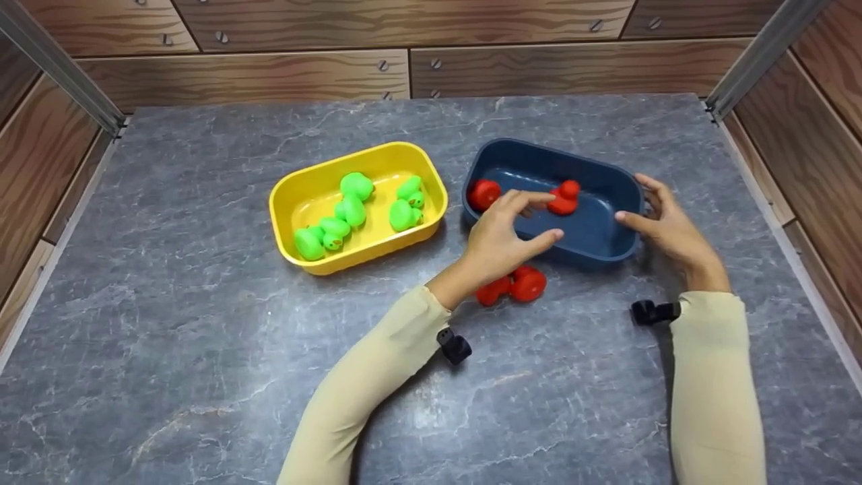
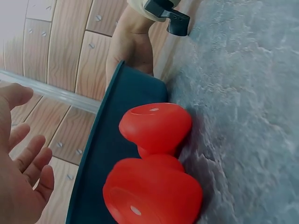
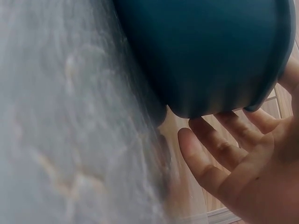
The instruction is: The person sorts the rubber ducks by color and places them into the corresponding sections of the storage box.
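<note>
My right hand [image 1: 677, 236] grips the right end of a dark blue tub [image 1: 592, 252], thumb over the rim and fingers along the outer wall; the right wrist view shows the fingertips [image 3: 205, 128] against that wall. Above the tub's near left edge hovers my left hand [image 1: 502, 236], thumb and fingers spread, nothing between them. Inside the tub lie a red rubber duck [image 1: 564, 199] and another red duck [image 1: 485, 194], partly covered by the left hand. Two more red ducks [image 1: 527, 283] touch each other on the table by the tub's near side, seen large in the left wrist view.
To the left stands a yellow tub [image 1: 337, 265] with several green rubber ducks [image 1: 350, 210] in it. Grey marbled tabletop [image 1: 202, 377] spreads around both tubs. Wood-patterned panels [image 1: 303, 81] wall the back and sides.
</note>
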Available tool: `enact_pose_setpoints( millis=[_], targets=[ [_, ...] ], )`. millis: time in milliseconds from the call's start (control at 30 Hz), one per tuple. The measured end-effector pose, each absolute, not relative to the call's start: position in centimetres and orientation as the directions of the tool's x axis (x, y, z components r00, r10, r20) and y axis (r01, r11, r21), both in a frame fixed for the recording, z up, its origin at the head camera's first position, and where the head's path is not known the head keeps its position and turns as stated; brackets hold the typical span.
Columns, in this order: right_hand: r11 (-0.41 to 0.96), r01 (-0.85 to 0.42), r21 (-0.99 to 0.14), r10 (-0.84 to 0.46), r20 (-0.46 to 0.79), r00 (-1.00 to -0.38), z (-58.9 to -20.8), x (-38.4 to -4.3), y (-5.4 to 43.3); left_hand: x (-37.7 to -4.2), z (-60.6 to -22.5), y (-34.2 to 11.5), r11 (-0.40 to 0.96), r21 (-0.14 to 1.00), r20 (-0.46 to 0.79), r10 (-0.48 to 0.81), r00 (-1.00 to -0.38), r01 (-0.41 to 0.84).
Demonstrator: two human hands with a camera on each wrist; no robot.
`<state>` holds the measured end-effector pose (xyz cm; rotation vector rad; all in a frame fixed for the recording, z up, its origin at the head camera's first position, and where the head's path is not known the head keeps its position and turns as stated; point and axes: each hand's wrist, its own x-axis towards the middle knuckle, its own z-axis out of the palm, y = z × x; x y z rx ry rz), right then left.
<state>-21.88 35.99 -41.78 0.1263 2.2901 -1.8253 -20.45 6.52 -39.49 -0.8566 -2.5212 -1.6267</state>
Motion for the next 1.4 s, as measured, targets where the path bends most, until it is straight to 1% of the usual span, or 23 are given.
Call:
enact_pose_setpoints(
  millis=[167,333,467,700,900,1167,1267,1400],
  targets=[
    [0.204,0.191,-0.960,-0.072,-0.209,-0.975,-42.0,-21.9,36.0,-20.4,-40.3,5.8,0.282,0.841,0.313,0.441,-0.841,0.461],
    [0.262,0.188,-0.947,-0.067,-0.212,-0.975,-42.0,-21.9,36.1,-20.1,-41.3,4.8,0.300,0.835,0.292,0.469,-0.834,0.461],
    [0.286,0.181,-0.941,-0.059,-0.206,-0.977,-41.8,-21.8,36.2,-19.7,-42.0,4.2,0.339,0.817,0.269,0.491,-0.829,0.466],
    [0.275,0.186,-0.943,-0.066,-0.211,-0.975,-41.9,-21.9,36.1,-19.0,-42.3,2.8,0.407,0.784,0.225,0.518,-0.826,0.469],
    [0.280,0.197,-0.940,-0.057,-0.221,-0.974,-41.8,-21.9,36.3,-18.5,-41.7,1.9,0.512,0.722,0.163,0.528,-0.834,0.465],
    [0.297,0.179,-0.938,-0.063,-0.206,-0.976,-41.8,-21.8,36.3,-18.5,-41.3,1.6,0.629,0.624,0.083,0.536,-0.840,0.463],
    [0.304,0.175,-0.937,-0.067,-0.204,-0.977,-41.9,-21.9,36.3,-18.6,-41.3,1.4,0.654,0.599,0.059,0.539,-0.840,0.462],
    [0.289,0.178,-0.941,-0.061,-0.204,-0.977,-42.0,-21.8,36.2,-18.7,-41.4,1.0,0.652,0.605,0.036,0.550,-0.834,0.457]
  ],
)
